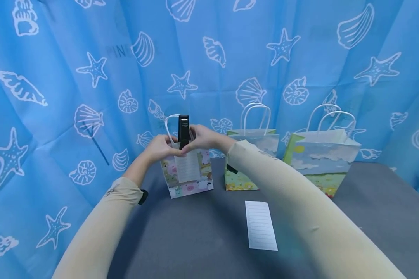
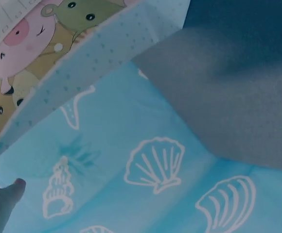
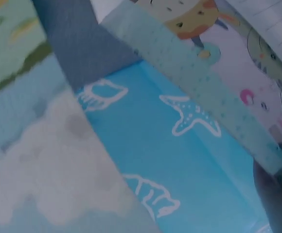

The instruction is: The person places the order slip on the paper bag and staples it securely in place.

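A black stapler (image 1: pixel 183 126) stands upright at the top edge of a small paper gift bag (image 1: pixel 206 174) with cartoon animals. My right hand (image 1: pixel 206 137) grips the stapler, thumb low on its front. From the left, my left hand (image 1: pixel 158 148) pinches the bag's top edge, its thumb reaching across just under the stapler. A lined white paper slip (image 1: pixel 188 169) hangs flat over the bag's front below the thumbs. The left wrist view shows a digit of the left hand (image 2: pixel 4 206) by the bag's side. Stapler jaws are hidden behind the thumbs.
Two landscape-print gift bags with white handles, one in the middle (image 1: pixel 242 180) and one at right (image 1: pixel 322 155), stand beside the animal bag. Another lined slip (image 1: pixel 261 225) lies on the grey table (image 1: pixel 195 240). A blue curtain (image 1: pixel 209 46) with shell drawings hangs behind.
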`<state>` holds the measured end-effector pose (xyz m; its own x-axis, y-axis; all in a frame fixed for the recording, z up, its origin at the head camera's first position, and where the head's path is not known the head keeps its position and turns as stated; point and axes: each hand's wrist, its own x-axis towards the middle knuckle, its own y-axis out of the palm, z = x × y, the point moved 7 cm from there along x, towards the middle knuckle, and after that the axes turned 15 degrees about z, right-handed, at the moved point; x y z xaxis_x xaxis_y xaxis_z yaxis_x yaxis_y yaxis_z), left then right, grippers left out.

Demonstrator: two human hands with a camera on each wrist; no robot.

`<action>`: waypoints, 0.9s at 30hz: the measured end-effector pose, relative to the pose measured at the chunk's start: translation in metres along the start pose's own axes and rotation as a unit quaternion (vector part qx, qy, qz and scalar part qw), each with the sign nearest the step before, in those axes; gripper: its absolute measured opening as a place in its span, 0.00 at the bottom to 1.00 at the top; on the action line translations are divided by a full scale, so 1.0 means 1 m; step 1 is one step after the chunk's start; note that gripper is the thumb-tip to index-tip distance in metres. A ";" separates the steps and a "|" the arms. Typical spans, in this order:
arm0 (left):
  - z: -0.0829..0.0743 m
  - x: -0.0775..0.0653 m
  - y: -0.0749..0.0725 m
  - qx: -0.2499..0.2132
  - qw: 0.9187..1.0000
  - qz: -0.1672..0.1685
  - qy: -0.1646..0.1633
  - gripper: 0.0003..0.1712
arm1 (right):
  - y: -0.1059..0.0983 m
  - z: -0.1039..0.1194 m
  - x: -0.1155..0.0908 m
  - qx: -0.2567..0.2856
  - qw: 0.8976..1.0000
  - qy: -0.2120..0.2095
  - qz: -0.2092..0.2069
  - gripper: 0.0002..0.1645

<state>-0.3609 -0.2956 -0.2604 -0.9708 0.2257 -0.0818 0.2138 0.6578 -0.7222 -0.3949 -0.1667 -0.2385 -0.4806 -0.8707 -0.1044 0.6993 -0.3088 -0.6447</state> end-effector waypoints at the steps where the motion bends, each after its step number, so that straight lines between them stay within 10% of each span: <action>1: -0.001 0.000 0.001 0.003 1.000 0.001 0.002 0.34 | 0.000 0.000 -0.001 0.006 1.000 -0.004 -0.005 0.38; 19: -0.008 0.002 0.005 0.012 1.000 -0.006 -0.003 0.32 | 0.001 -0.008 -0.010 -0.010 0.999 0.002 -0.052 0.45; 27: -0.003 -0.001 0.005 0.005 1.000 -0.005 0.001 0.37 | -0.015 0.024 -0.037 -0.092 0.968 -0.092 -0.216 0.42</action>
<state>-0.3584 -0.2906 -0.2619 -0.9725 0.2206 -0.0742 0.2039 0.6533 -0.7291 -0.3748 -0.1391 -0.2065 -0.5939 -0.7336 0.3304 0.3402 -0.6011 -0.7231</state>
